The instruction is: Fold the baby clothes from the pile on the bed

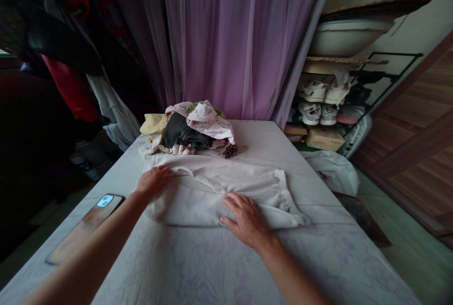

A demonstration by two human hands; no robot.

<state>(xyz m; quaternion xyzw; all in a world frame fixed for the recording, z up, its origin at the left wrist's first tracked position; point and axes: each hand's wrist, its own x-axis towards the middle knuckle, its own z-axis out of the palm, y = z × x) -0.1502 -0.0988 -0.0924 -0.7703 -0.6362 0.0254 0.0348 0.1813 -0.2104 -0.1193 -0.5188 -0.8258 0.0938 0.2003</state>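
Observation:
A pair of light, ribbed pants [244, 175] lies spread sideways across the table, its gathered waistband at the right and its legs reaching left. My left hand [155, 182] rests on the left end of the upper leg, fingers stretched out toward the right. On the lower leg, near the middle, my right hand [245, 217] lies flat with its fingers spread. Neither hand grips the cloth. Just beyond the pants sits a heap of clothes [187, 130], with dark, pink, yellow and brown pieces.
A phone [85, 229] lies on the table [212, 267] at the left. Behind hangs a purple curtain [226, 40]. To the right are a shoe rack [382, 88] with sneakers [314, 111], a large basin [350, 36] and a plastic bag [334, 170]. Clothes [71, 83] hang at the left.

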